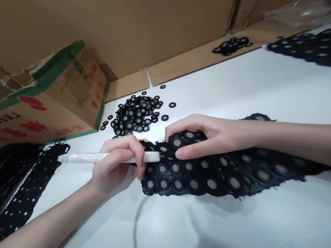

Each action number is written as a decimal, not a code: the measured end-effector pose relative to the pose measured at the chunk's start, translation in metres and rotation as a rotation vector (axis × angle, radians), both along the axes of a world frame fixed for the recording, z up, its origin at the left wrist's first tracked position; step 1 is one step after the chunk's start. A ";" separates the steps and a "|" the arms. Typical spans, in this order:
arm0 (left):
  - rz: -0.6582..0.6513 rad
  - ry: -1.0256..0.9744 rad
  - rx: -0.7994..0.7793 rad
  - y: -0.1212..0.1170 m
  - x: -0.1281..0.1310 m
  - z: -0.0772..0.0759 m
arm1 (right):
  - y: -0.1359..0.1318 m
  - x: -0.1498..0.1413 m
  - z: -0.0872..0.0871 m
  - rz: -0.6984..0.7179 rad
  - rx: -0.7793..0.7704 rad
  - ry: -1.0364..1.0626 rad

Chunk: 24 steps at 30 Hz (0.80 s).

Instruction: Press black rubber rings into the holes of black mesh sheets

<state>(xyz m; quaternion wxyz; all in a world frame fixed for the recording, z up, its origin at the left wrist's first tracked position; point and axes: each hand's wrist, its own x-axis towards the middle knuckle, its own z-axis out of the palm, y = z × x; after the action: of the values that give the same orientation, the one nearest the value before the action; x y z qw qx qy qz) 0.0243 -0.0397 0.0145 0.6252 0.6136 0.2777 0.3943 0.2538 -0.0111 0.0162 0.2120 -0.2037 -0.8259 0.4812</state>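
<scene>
In my left hand (pixel 118 159) is a white pen-shaped tool (pixel 82 158), gripped with the fingers wrapped round it. Its thin tip points right and meets a black rubbery sheet (pixel 202 185) made of joined rings with pale grey centres. My right hand (pixel 205 137) pinches a raised part of the same sheet, thumb in front and fingers behind it, partly hidden. The sheet lies across the white table (pixel 111 225) and runs on to the right beneath my right forearm.
Behind my hands lies a pile of loose black rings (pixel 136 113). A smaller ring pile (pixel 231 46) sits farther back. A torn cardboard box (pixel 69 91) stands at left, beside a perforated black strip (pixel 27 195). Another dotted black sheet (pixel 315 47) lies at right.
</scene>
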 end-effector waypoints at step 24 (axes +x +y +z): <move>0.068 -0.076 -0.123 -0.003 0.001 0.002 | 0.004 0.005 0.001 0.062 -0.155 -0.017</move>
<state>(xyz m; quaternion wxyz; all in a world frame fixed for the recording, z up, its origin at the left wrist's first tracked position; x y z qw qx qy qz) 0.0255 -0.0428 0.0162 0.6581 0.5489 0.2978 0.4206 0.2587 -0.0069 0.0169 0.1734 -0.1980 -0.7939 0.5482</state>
